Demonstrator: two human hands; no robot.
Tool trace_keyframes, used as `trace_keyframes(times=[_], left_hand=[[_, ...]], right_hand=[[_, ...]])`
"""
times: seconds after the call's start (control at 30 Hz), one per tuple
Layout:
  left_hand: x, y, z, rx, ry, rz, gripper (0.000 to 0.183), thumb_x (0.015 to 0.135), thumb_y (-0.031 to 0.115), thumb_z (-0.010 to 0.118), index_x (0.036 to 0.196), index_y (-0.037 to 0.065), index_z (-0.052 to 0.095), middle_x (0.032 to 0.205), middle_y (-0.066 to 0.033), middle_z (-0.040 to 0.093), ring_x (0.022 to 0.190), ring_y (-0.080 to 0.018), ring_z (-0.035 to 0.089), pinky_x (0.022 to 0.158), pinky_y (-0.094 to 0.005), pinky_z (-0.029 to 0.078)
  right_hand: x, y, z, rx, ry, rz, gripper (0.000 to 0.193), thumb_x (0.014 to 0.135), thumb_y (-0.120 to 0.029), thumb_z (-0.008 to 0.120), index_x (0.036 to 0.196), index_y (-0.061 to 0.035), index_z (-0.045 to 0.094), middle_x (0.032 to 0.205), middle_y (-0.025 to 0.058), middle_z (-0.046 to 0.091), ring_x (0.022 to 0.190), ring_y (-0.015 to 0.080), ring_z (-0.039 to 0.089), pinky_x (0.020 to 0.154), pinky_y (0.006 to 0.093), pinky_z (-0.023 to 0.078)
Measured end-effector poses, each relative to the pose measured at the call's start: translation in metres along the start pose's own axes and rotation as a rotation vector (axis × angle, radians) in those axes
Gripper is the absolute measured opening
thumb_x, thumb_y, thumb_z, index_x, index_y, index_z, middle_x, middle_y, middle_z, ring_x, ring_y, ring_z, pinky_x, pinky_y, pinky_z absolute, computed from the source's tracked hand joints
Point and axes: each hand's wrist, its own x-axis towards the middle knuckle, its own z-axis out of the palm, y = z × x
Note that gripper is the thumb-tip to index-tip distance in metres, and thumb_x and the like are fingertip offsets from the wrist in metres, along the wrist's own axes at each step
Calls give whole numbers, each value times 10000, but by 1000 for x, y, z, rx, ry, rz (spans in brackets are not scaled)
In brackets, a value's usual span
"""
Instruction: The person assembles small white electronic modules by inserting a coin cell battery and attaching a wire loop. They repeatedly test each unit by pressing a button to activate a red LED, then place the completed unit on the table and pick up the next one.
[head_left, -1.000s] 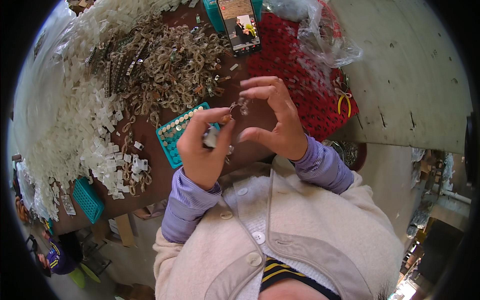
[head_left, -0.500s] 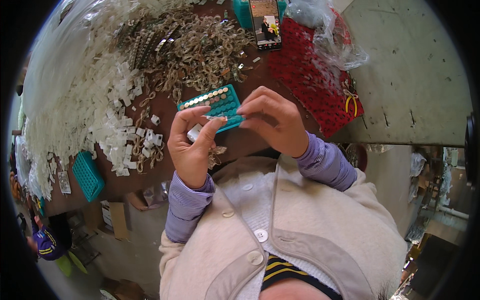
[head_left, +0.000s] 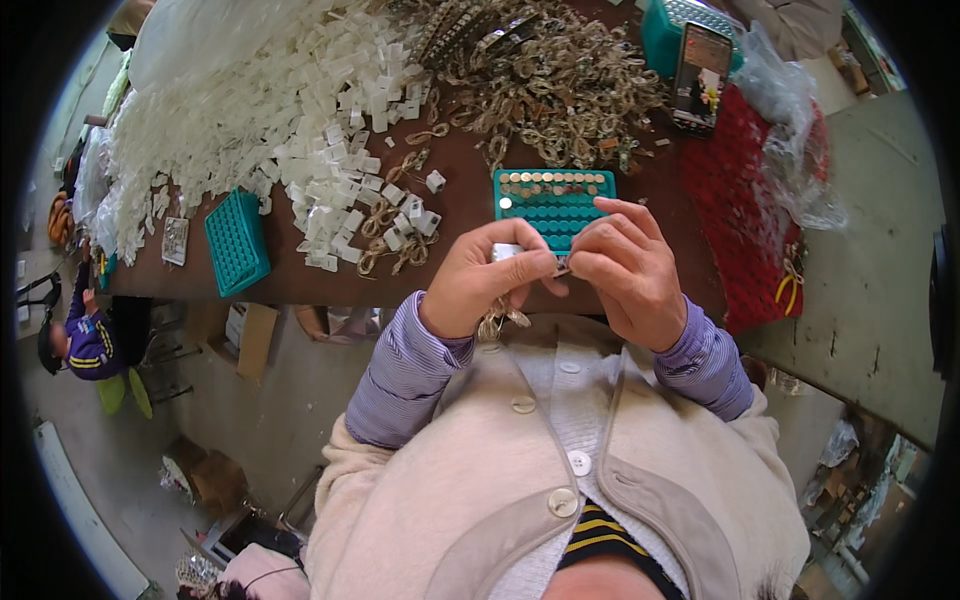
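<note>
My left hand (head_left: 490, 275) is closed around a small white plastic case (head_left: 506, 252). A coiled bundle of thin, pale wire (head_left: 497, 320) hangs below that hand. My right hand (head_left: 632, 275) has its thumb and forefinger pinched together close to the left fingertips; what lies between them is too small to make out. Just beyond both hands lies a teal tray (head_left: 548, 240) with rows of round pockets. Shiny round discs that look like button cells (head_left: 548, 177) fill its far row, and a single disc (head_left: 505, 203) sits nearer, at the left edge.
Loose white plastic cases (head_left: 330, 180) heap up at the left, and coiled wire bundles (head_left: 560, 90) at the back. A second teal tray (head_left: 237, 243) stands left. At right are a phone (head_left: 702, 80), red cloth (head_left: 735, 200), plastic bag (head_left: 795, 150) and yellow-handled pliers (head_left: 788, 290). Another person (head_left: 90, 345) is far left.
The view has shifted, so the table's things appear farther right or lower. My right fingers, spread apart before, have closed to a pinch beside the left hand. The left hand still holds the white case.
</note>
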Motion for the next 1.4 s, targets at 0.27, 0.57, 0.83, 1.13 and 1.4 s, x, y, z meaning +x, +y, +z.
trace_keyframes(times=[0.27, 0.57, 0.83, 1.13, 1.4], left_hand=[[12, 62, -52, 667, 384, 288, 123, 995, 144, 770, 1099, 84, 743, 888, 11, 758, 772, -33, 671, 623, -199, 485], [78, 95, -161, 1970, 941, -67, 344, 953, 403, 776, 1054, 78, 730, 1111, -188, 768, 1031, -433, 723, 856, -534, 561], [87, 77, -180, 2036, 1018, -86, 368, 976, 409, 765, 1227, 150, 693, 1179, -133, 737, 1078, -376, 729, 868, -519, 583], [47, 121, -156, 1364, 871, 216, 282, 957, 279, 827, 1050, 52, 689, 837, -71, 729, 624, -189, 672, 564, -362, 510], [-17, 54, -8, 839, 369, 293, 281, 985, 110, 804, 1253, 37, 765, 969, 34, 733, 674, -8, 546, 571, -206, 431]], right_hand=[[-3, 27, 8, 156, 48, 107, 143, 863, 44, 724, 973, -19, 659, 865, 111, 627, 841, 331, 674, 883, 466, 550], [-17, 16, 18, 212, 160, 106, 214, 850, 11, 803, 990, -25, 646, 852, 112, 641, 805, 312, 669, 786, 429, 525], [-31, 6, 12, 353, 231, 167, 149, 915, -5, 759, 983, -38, 630, 893, 97, 658, 813, 303, 670, 795, 408, 518], [-13, -4, 24, 590, 306, 247, 92, 978, 42, 687, 1011, 2, 612, 1013, 133, 702, 915, 276, 702, 838, 368, 552], [18, -6, 53, 703, 407, 246, 67, 1004, 4, 695, 1018, 17, 631, 1077, 148, 746, 983, 216, 711, 848, 345, 558]])
